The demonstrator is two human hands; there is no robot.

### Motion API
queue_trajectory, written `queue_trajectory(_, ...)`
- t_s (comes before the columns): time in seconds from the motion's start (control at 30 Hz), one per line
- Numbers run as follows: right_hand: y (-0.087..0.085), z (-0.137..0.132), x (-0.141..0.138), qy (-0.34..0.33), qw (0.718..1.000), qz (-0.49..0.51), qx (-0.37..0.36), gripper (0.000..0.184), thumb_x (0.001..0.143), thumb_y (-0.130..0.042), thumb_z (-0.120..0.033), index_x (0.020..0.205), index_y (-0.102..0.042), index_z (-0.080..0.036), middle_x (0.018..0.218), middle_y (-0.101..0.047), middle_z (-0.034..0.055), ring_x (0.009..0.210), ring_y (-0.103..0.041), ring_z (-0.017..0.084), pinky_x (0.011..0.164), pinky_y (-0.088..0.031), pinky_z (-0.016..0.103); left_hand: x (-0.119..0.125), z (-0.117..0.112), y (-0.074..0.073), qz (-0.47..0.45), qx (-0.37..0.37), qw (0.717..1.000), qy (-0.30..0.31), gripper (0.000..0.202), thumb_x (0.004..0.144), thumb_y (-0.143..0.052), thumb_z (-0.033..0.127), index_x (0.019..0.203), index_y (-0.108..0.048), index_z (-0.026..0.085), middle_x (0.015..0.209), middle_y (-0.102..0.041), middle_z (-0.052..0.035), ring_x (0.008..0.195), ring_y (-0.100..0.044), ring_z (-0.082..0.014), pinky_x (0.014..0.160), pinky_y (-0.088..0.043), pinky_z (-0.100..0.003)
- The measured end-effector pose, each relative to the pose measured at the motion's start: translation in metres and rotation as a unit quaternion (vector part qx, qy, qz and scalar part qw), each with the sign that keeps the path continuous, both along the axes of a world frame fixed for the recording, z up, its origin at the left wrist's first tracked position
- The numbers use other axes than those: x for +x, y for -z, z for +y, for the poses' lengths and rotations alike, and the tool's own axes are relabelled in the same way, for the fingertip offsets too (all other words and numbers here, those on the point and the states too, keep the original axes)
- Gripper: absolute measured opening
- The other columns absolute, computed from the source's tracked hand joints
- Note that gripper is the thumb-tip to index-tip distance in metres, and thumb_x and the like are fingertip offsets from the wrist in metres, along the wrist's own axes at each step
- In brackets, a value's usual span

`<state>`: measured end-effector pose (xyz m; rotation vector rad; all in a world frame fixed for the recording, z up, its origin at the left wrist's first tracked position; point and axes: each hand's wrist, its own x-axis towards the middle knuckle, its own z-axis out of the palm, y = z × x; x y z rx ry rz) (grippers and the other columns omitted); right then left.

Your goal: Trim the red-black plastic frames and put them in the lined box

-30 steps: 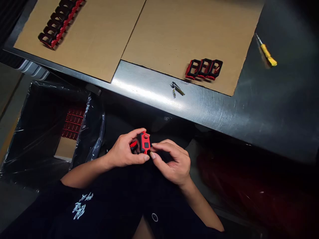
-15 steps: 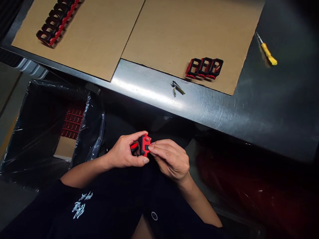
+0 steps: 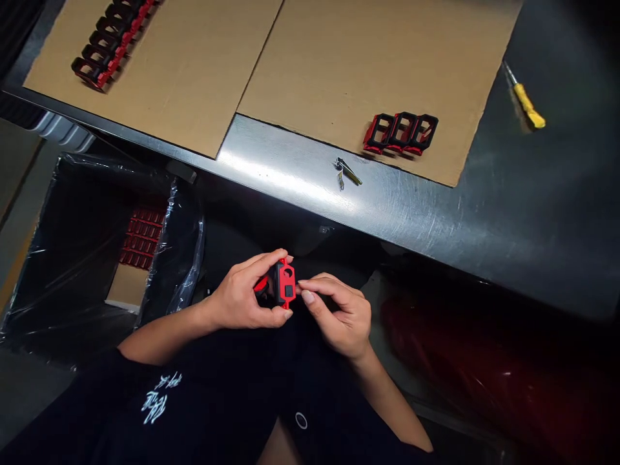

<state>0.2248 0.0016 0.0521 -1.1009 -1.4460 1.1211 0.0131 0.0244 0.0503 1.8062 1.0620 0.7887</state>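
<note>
My left hand (image 3: pixel 242 294) grips a red and black plastic frame piece (image 3: pixel 285 284) in front of my body, with a smaller red part showing at its left side. My right hand (image 3: pixel 336 316) is just right of the piece, with curled fingertips close to it but not visibly touching. That hand holds nothing. My left fingers hide part of the piece.
A steel table (image 3: pixel 411 216) ahead carries cardboard sheets (image 3: pixel 339 77), a long row of red-black frames (image 3: pixel 111 45), a short row (image 3: pixel 401 133), a small metal clipper (image 3: pixel 346 173) and a yellow-handled screwdriver (image 3: pixel 526 103). A plastic-lined bin (image 3: pixel 179 258) with red parts stands lower left.
My right hand has drawn back to the right, its fingers off the piece. My left hand has turned the piece slightly more upright. The view has shifted slightly.
</note>
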Motion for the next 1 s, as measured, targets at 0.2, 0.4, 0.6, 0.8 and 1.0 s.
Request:
queue_trajectory(0.2,0.0035,-0.0027,-0.0020,-0.062,0.985,0.064,-0.148,0.015,0.092,-0.068,-0.019,0.102,-0.078,-0.023,0.082,-0.080,0.0020,0.071,-0.076,0.017,0.070,-0.061,0.029,0.0030,0.0010,-0.0028,0.026,0.064,0.998,0.001,0.085,0.077,-0.075,0.029,0.154,-0.039,0.021,0.135,-0.065,-0.0160,0.122,-0.067,-0.0277,0.103,-0.060,-0.043)
queue_trajectory(0.4,0.0057,-0.0036,-0.0055,-0.073,0.973,0.092,-0.197,0.013,0.091,-0.067,-0.023,0.099,-0.077,-0.022,0.075,-0.078,0.0014,0.067,-0.073,0.016,0.068,-0.060,0.029,0.0031,0.0006,-0.0033,0.034,0.057,0.998,0.007,0.086,0.079,-0.072,0.028,0.156,-0.036,0.022,0.138,-0.062,-0.0171,0.124,-0.066,-0.0295,0.103,-0.060,-0.045)
queue_trajectory(0.6,0.0040,-0.0033,-0.0075,-0.069,0.973,0.080,-0.203,0.012,0.089,-0.068,-0.025,0.096,-0.077,-0.021,0.073,-0.075,0.0011,0.064,-0.069,0.015,0.064,-0.057,0.028,-0.0011,0.0002,-0.0015,0.026,0.015,0.999,0.031,0.088,0.077,-0.072,0.026,0.157,-0.034,0.023,0.142,-0.061,-0.0168,0.126,-0.065,-0.0306,0.105,-0.058,-0.048)
queue_trajectory(0.8,0.0024,-0.0021,-0.0084,-0.067,0.975,0.072,-0.199,0.011,0.089,-0.069,-0.025,0.094,-0.077,-0.022,0.075,-0.075,0.0013,0.065,-0.068,0.015,0.065,-0.056,0.028,-0.0009,-0.0010,-0.0022,0.023,0.003,0.999,0.033,0.086,0.079,-0.071,0.026,0.157,-0.034,0.021,0.141,-0.061,-0.0178,0.127,-0.066,-0.0307,0.106,-0.058,-0.047)
queue_trajectory(1.0,0.0042,-0.0031,-0.0091,-0.067,0.973,0.067,-0.210,0.011,0.091,-0.068,-0.028,0.092,-0.077,-0.022,0.075,-0.075,0.0018,0.065,-0.068,0.015,0.065,-0.057,0.028,-0.0008,-0.0031,-0.0034,0.043,0.040,0.998,0.038,0.092,0.079,-0.068,0.021,0.161,-0.026,0.022,0.148,-0.056,-0.0188,0.134,-0.061,-0.0308,0.109,-0.057,-0.047)
